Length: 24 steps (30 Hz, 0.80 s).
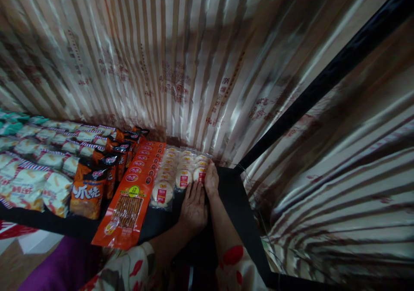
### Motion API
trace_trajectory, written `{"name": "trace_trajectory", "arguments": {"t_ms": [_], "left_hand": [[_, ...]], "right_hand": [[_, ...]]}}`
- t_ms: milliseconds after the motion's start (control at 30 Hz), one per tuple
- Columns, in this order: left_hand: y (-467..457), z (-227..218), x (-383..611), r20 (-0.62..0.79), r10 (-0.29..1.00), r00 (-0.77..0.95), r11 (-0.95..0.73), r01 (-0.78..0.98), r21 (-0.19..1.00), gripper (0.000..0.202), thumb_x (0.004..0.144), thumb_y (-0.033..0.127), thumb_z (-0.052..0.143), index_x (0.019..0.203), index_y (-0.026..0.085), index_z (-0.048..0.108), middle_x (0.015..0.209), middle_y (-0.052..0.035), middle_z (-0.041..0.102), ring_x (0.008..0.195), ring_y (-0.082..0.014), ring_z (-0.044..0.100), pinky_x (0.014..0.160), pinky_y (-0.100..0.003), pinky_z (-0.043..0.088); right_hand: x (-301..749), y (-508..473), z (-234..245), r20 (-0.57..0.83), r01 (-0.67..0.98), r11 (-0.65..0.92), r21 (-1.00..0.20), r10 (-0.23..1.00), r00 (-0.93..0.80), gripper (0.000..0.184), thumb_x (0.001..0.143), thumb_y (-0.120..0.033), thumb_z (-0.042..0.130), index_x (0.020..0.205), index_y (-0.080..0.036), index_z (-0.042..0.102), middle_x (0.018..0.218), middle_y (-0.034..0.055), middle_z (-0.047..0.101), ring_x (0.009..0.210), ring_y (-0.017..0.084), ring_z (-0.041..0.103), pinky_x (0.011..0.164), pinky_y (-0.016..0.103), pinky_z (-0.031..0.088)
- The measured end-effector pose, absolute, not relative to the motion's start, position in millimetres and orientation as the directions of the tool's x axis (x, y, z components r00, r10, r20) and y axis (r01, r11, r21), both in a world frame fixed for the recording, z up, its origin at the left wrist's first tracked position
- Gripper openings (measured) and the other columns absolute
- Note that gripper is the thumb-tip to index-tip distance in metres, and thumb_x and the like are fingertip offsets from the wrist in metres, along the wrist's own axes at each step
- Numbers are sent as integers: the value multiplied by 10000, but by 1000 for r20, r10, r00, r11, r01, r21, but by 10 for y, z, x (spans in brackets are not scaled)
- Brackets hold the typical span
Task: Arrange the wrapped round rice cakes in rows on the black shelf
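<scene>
My sleeves [239, 267] are cream with red petals. At my twelve o'clock the crackers [183, 179] are pale cream with red labels; beyond, the curtain [194, 67] is striped beige and brown, printed dark red. At eleven, the long packet [128, 213] is orange with a yellow-green disc. At ten I see orange-and-black pouches [88, 198], white bags [29, 187] with blue stripes, and green bags [9, 127]. The table [231, 196] is black, like the pole [318, 84] at one; at nine, purple cloth [61, 267].
</scene>
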<state>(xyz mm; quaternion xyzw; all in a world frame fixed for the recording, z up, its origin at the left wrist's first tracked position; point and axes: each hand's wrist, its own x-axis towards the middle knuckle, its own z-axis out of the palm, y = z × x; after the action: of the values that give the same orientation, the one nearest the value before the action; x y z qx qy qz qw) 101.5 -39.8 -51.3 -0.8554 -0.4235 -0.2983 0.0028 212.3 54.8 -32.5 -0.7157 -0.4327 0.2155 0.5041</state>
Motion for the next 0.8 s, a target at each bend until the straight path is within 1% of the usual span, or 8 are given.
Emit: {"name": "trace_trajectory", "arguments": {"t_ms": [67, 133, 300, 433, 567, 667, 800], "left_hand": [[-400, -508, 1016, 518, 723, 458, -641, 724, 254, 527, 830, 249, 412, 1311, 35, 429, 1391, -181, 402, 1354, -304, 247, 1087, -543, 261], [-402, -501, 1014, 518, 722, 458, -643, 721, 258, 519, 834, 255, 417, 1301, 30, 441, 1396, -185, 394, 1356, -303, 241, 1089, -536, 264], [-406, -485, 1008, 503, 732, 460, -640, 718, 275, 502, 854, 312, 417, 1262, 27, 483, 1401, -193, 383, 1355, -303, 244, 1094, -518, 260], [-409, -492, 1015, 489, 742, 459, -634, 718, 287, 480, 849, 321, 418, 1226, 40, 515, 1409, -187, 375, 1356, -299, 246, 1100, -519, 235], [-411, -490, 1007, 502, 724, 474, -651, 709, 270, 470, 840, 306, 421, 1224, 51, 509, 1411, -184, 375, 1357, -293, 246, 1109, -525, 191], [-409, -474, 997, 524, 700, 485, -669, 702, 244, 433, 840, 271, 420, 1202, 56, 523, 1409, -179, 381, 1363, -276, 234, 1117, -498, 186], [-417, -429, 995, 537, 690, 486, -666, 716, 208, 365, 847, 220, 412, 1137, 64, 568, 1361, -178, 449, 1335, -262, 302, 1111, -464, 218]], "right_hand": [[2128, 542, -333, 143, 397, -104, -912, 827, 544, 667, 894, -533, 156, 1268, -107, 508, 1338, 122, 494, 1279, 203, 392, 1092, 336, 234], [2127, 529, -325, 153, 407, -108, -907, 816, 557, 658, 896, -524, 168, 1271, -101, 504, 1335, 127, 496, 1271, 205, 402, 1088, 338, 241], [2149, 454, -255, 151, 438, -158, -885, 793, 591, 632, 901, -475, 155, 1278, -98, 495, 1339, 133, 489, 1267, 216, 407, 1077, 358, 258], [2178, 348, -222, 162, 444, -172, -879, 770, 618, 611, 896, -455, 154, 1239, -113, 526, 1309, 127, 518, 1257, 211, 418, 1069, 352, 268], [2144, 179, -190, 211, 458, -134, -879, 753, 624, 638, 890, -486, 142, 1217, -107, 538, 1301, 134, 523, 1250, 211, 427, 1064, 353, 276], [2078, 23, -153, 231, 452, -103, -886, 747, 623, 676, 879, -526, 134, 1225, -102, 530, 1304, 139, 516, 1250, 210, 428, 1057, 341, 286], [1986, -187, -134, 227, 416, -74, -907, 744, 628, 688, 875, -545, 152, 1218, -84, 530, 1287, 159, 525, 1239, 224, 440, 1045, 347, 301]]}}
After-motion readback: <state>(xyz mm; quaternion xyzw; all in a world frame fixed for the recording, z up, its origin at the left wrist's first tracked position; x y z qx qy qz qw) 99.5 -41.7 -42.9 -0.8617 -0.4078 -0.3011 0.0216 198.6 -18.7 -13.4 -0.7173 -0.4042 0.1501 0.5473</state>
